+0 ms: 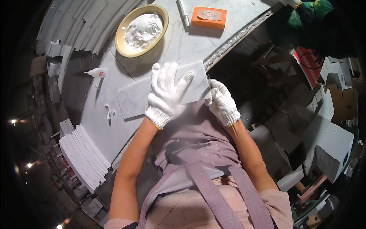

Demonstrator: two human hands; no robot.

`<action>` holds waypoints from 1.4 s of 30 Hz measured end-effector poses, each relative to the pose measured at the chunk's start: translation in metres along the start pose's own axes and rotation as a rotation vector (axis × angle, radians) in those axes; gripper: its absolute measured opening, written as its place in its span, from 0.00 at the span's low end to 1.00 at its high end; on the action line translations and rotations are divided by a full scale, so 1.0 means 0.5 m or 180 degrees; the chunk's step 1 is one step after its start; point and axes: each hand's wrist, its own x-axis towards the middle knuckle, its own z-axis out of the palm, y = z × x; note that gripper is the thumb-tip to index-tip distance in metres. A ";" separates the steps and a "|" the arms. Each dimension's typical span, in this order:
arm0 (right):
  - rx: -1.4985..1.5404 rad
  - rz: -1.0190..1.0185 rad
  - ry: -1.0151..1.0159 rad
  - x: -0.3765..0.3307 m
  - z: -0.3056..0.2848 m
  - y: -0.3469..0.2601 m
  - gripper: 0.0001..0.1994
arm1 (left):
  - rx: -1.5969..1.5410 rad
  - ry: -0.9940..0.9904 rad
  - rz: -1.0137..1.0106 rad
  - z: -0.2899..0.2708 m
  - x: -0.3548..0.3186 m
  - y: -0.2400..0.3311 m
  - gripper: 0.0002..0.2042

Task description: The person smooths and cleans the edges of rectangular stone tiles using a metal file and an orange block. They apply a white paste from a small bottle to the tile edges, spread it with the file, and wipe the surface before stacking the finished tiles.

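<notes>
A grey-veined white marble tile (133,100) lies slantwise on the marble-topped bench, its right end reaching the bench's near edge. My left hand (166,93), in a white knit glove, rests flat on the tile with its fingers spread. At the tile's right end is my right hand (223,100), gloved the same way, its fingers curled in against the short edge. A thin dark sliver shows by those fingertips; what they hold is too hidden to name. Beyond the tile stands a cream bowl (164,32) with white powdery or pasty material (143,32) in it.
An orange hand pad block (208,18) and a silver marker-like tube (183,13) lie at the bench's far side. To the left are a small white squeeze bottle (98,72) and a crumpled white scrap (109,112). Stacked tiles (82,156) flank the bench; cardboard boxes (333,149) stand right.
</notes>
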 end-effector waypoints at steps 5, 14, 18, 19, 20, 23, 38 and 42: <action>0.0298 0.0103 0.0039 -0.031 0.004 -0.003 0.20 | 0.0012 0.0044 -0.0029 -0.007 0.004 0.002 0.47; 0.0458 0.0100 0.0076 -0.039 0.006 -0.003 0.20 | -0.0041 0.0048 -0.0042 -0.005 -0.003 0.000 0.45; 0.0588 0.0303 -0.0492 -0.054 -0.021 -0.026 0.20 | -0.0001 -0.0036 -0.0082 -0.001 -0.009 -0.006 0.44; 0.0427 0.0373 -0.0104 -0.069 -0.030 -0.040 0.22 | 0.0024 -0.0051 -0.0094 0.000 -0.011 -0.005 0.43; 0.0614 0.0199 -0.0112 -0.072 -0.036 -0.051 0.23 | 0.0048 -0.0056 -0.0105 0.001 -0.012 -0.005 0.43; 0.0921 0.0227 0.0334 -0.099 -0.045 -0.090 0.25 | 0.0066 -0.0141 -0.0151 -0.002 -0.012 -0.003 0.43; -0.0364 0.0086 0.0261 -0.132 -0.032 -0.081 0.10 | 0.0389 0.0463 -0.0050 -0.095 -0.024 0.009 0.12; -0.0171 0.0341 0.0210 -0.136 0.001 -0.113 0.11 | -0.0040 -0.0005 0.0225 -0.194 0.004 -0.037 0.06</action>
